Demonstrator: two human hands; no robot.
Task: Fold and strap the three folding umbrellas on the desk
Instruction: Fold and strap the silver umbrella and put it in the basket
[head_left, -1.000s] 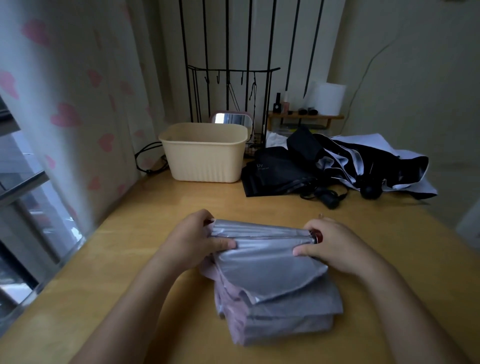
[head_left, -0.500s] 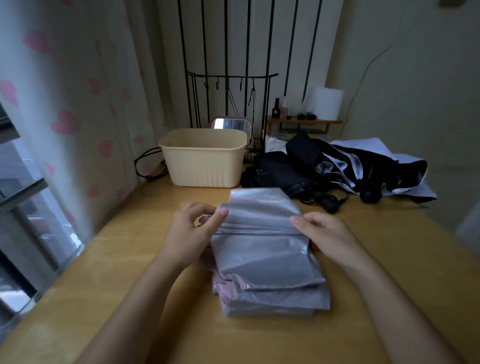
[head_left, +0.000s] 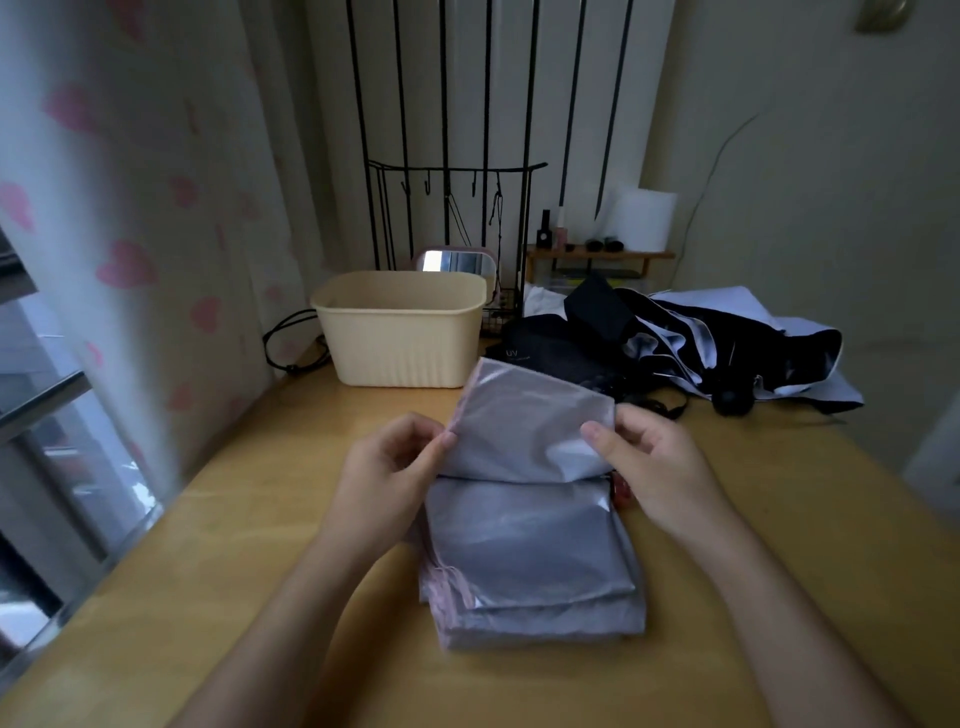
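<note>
Curtain (head_left: 130, 249): white with pink hearts, hangs far left of the left hand, along the desk (head_left: 249, 519) edge.
Bin (head_left: 402, 330): cream plastic, ribbed lower wall, stands beyond the left hand, up and slightly left of it.
Left hand (head_left: 387, 470): fingers curled, thumb and forefinger pinched on the left edge of the raised canopy panel.
Silver umbrella (head_left: 524, 551): between the two hands; folded silver-grey canopy with pink trim lies flat on the desk below both hands. One panel is lifted upright from the fold line, held at both side edges.
Right hand (head_left: 649, 457): loosely curled, thumb pressed on the front of the panel's right edge, fingers behind it. A small red part of the umbrella shows just under this hand; cannot tell what it is.
Black umbrellas (head_left: 675, 343): loose, unstrapped heap of black and white fabric beyond the right hand, up and to its right; cannot tell them apart.
Black round handle (head_left: 732, 400): just beyond the right hand's knuckles, apart from it.
</note>
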